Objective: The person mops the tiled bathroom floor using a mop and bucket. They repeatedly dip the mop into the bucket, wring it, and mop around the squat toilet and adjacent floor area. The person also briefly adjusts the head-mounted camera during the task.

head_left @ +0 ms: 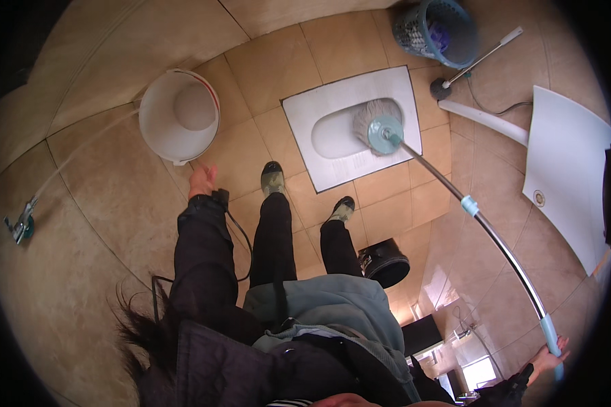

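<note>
My right hand (pixel 546 358), at the lower right, grips the light-blue grip of a spin mop (pixel 504 254) with a metal pole. The mop's round head (pixel 385 133) and its grey strands rest on the white squat toilet (pixel 315 119), over the right end of its bowl. My left hand (pixel 202 181) appears to hold nothing; its fingers are loosely bent just below the rim of a white plastic bucket (pixel 155 127). A thin stream of water (pixel 86 145) runs from the wall tap (pixel 23 221) to the bucket's left side.
A blue lattice basket (pixel 412 38) with a purple item inside stands at the top right. Beside it a toilet brush (pixel 440 89) leans on the wall. A white washbasin (pixel 565 168) with its drainpipe (pixel 483 119) juts out at right. A black bin (pixel 387 264) stands behind my feet.
</note>
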A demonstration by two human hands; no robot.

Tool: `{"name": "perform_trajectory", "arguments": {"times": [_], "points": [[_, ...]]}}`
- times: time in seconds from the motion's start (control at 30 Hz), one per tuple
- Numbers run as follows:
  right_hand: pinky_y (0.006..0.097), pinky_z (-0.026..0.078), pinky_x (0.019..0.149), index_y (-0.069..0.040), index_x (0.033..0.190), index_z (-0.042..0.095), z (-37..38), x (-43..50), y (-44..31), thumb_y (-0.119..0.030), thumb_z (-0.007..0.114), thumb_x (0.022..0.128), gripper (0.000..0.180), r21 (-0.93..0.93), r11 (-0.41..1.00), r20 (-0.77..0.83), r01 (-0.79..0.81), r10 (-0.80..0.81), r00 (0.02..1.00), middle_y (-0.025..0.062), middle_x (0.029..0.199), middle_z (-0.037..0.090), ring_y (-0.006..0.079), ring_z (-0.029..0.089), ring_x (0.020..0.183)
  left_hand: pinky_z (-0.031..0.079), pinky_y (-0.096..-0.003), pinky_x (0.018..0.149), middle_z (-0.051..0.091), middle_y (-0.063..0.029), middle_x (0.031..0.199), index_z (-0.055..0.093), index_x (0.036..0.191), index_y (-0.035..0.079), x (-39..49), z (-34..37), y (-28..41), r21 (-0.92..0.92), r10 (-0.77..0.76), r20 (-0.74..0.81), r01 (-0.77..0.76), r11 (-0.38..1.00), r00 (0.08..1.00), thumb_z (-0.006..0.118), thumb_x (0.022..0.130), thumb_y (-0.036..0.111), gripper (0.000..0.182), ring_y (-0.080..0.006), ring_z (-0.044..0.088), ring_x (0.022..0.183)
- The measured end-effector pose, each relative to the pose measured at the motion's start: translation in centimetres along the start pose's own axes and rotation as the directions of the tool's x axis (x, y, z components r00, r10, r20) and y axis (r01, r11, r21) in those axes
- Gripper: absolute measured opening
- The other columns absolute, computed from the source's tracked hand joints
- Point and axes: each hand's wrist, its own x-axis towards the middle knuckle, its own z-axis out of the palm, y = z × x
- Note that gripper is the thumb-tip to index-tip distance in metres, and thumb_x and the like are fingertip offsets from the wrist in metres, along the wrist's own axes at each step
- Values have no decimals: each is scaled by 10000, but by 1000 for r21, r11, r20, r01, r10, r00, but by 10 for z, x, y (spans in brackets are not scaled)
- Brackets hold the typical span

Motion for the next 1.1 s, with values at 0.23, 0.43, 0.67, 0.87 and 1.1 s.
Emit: {"name": "perform_trajectory", "arguments": {"times": [0.23,0.43,0.67,0.87,1.1], "points": [[334,392,845,57,1093,541,-69,16,-53,-310,452,958,401,-105,987,-121,124,-136,983,55,775,442,186,455,777,542,-239,606,649,-95,950,553,1033,-31,-55,-38,-48,183,-102,257,55,982,961,463,938,134,211,-201,664,836],[299,352,722,8,981,568,-18,-26,71,-289,508,932,307,-96,993,-393,73,-105,914,10,713,359,153,392,709,557,-286,674,617,-100,981,550,1054,-2,-108,-68,-53,238,16,246,-76,968,969,455,940,111,187,-242,658,878],[282,349,693,-56,854,571,-35,-74,101,-221,516,910,183,40,995,-304,87,-71,950,-2,671,348,146,389,674,525,-259,600,613,-83,1005,547,1059,28,-178,-64,-53,365,70,401,-229,903,914,490,939,129,167,-222,665,806],[281,355,709,-50,878,559,-62,-97,124,-244,506,912,203,86,989,-442,121,-71,894,-5,668,342,144,390,678,506,-257,567,609,-68,957,550,1025,35,-233,-86,-67,400,108,441,-302,865,891,482,950,171,169,-204,653,757],[296,374,727,-48,882,562,-106,-100,162,-241,521,896,197,80,989,-474,122,-70,878,1,682,374,149,407,683,516,-289,598,595,-75,963,470,1143,49,-282,-125,-64,448,180,431,-383,808,884,540,872,77,282,-229,651,800]]}}
